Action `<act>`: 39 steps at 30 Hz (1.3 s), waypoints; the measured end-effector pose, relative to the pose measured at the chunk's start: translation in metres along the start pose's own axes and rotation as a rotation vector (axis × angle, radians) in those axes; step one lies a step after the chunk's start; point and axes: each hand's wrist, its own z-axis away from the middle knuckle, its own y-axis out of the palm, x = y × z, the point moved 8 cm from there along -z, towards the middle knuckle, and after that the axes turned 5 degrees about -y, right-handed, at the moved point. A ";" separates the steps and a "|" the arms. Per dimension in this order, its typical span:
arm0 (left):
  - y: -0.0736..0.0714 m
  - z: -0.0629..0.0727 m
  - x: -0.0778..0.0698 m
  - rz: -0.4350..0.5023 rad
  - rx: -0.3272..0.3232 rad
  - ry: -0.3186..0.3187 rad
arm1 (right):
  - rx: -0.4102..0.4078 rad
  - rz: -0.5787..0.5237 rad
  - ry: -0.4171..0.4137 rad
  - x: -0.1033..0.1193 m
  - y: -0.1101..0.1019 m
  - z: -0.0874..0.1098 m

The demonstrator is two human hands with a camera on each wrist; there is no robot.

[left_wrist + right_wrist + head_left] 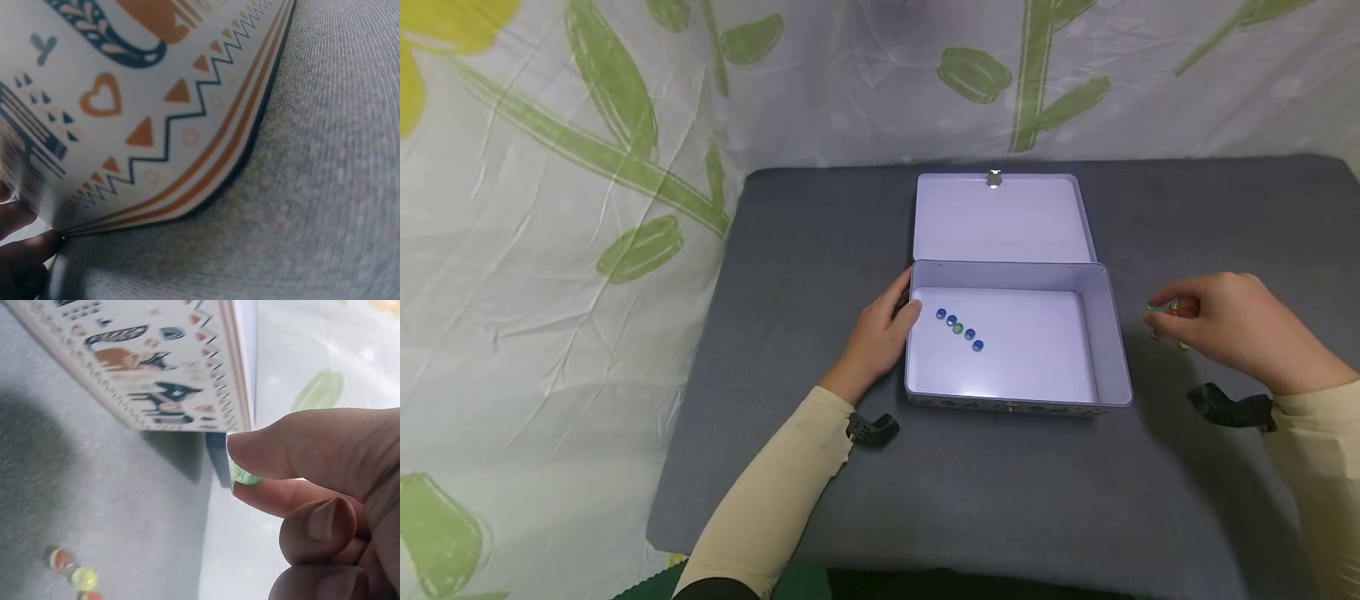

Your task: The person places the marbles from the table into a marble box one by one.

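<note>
An open tin box point(1037, 367) with a pale lilac inside lies on the dark table. My left hand point(872, 337) grips its left wall, the thumb at the rim and the other fingers along the outside. In the left wrist view, only some dark fingertips point(28, 250) show at the box's patterned side. To the right of the box, my right hand point(1240, 321) pinches a green glass marble point(245, 477) between thumb and index finger, above the table. Inside the box, blue marbles point(970, 334) and one green marble point(957, 328) form a slanting row.
Several loose marbles point(84, 579), yellow and red among them, lie on the table under my right hand. The hinged lid point(1000, 221) is laid back behind the box, with a metal clasp point(994, 179) on its far edge. A leaf-printed curtain point(865, 83) hangs behind the table point(820, 233).
</note>
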 end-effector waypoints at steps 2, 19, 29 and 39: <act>0.000 0.001 0.000 0.002 0.001 -0.001 | 0.000 0.002 -0.008 0.006 -0.001 -0.003; 0.000 0.000 0.001 -0.003 0.002 0.002 | -0.016 -0.053 -0.151 0.065 -0.003 -0.036; 0.000 -0.001 0.001 -0.005 -0.009 0.008 | -0.010 -0.092 -0.230 0.097 0.014 -0.058; 0.000 -0.001 0.002 -0.009 -0.009 0.012 | 0.049 -0.144 -0.268 0.115 0.036 -0.073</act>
